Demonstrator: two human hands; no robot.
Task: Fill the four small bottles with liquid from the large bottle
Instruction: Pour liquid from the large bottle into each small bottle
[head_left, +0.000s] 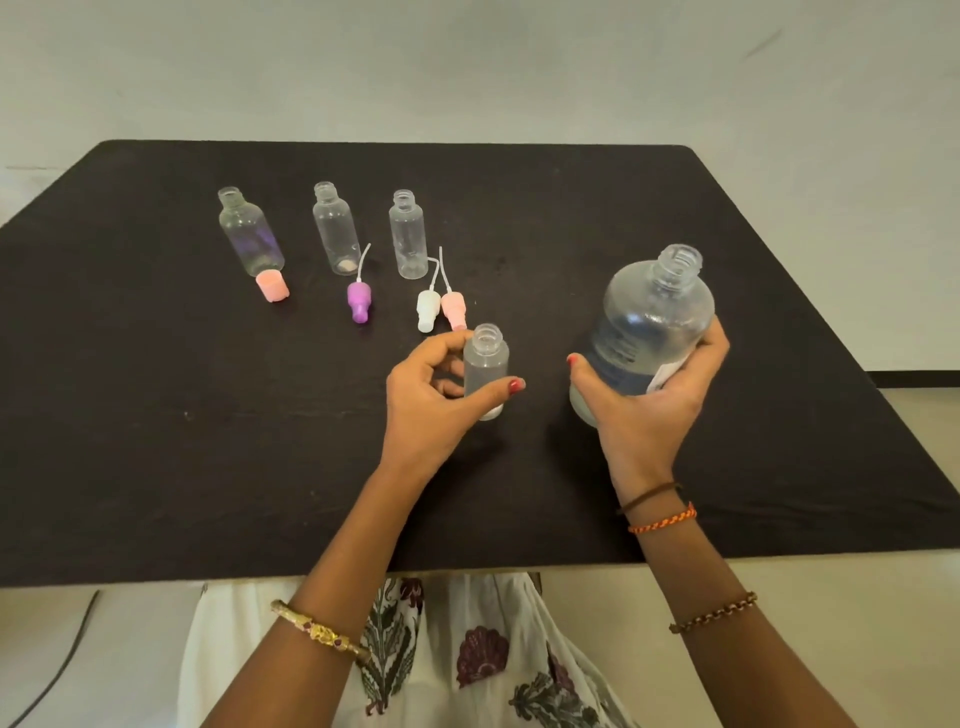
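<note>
Her left hand (431, 395) pinches an uncapped small bottle (485, 371) near the middle of the black tabletop (156, 441), thumb across its front. Her right hand (654, 400) wraps round the large bottle (647, 327) just beside it — open-necked, partly filled, tilted slightly. Three other small bottles (336, 228) stand uncapped further back, their spray caps (358, 301) lying in front of them.

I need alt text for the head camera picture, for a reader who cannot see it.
A person's left hand holds an uncapped small bottle while the right hand grips an open large bottle partly filled with clear liquid, above a black table. Behind stand three more open small bottles, with four loose caps lying near them.
</note>
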